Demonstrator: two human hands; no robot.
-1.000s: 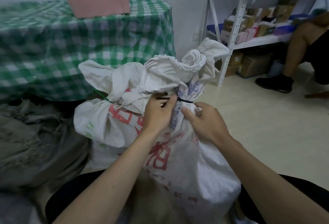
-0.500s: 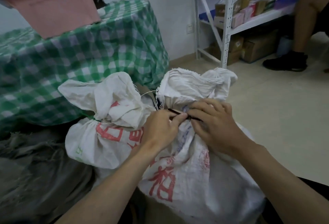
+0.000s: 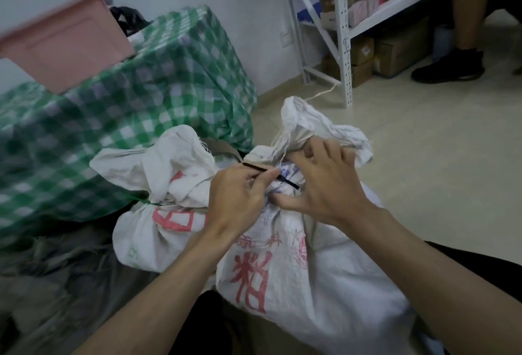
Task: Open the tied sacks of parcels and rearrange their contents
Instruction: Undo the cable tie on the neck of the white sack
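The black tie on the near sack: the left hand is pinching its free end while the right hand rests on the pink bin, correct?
Not quite. In the head view the left hand does pinch the black tie, but the right hand is on the neck of the near sack, not on the pink bin, which sits apart on the checked cloth.

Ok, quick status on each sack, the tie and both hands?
Near sack: neck bunched, black tie on it.
Black tie: round the neck, tail sticking out left.
Far sack: tied shut with a green tie.
Left hand: pinches the tie's tail.
Right hand: grips the gathered neck.
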